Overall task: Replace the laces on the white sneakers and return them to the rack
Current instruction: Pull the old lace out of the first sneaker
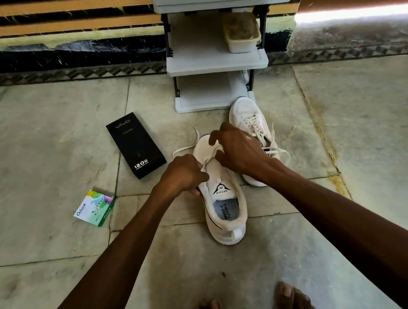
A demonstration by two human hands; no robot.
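Well, the rack (216,61) stands at twelve o'clock; the near sneaker (223,202) lies mid-floor, the far sneaker (246,115) at its one o'clock; left grip (182,174) pinches the lace (212,156); right grip (237,151) curls above it, hold unclear.

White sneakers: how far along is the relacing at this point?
Done, seemingly: the far sneaker is laced, ends loose. In hand: the left hand holds the near sneaker while the right hand pinches its lace. Left: finish that shoe, then put both on the rack, which holds neither yet.
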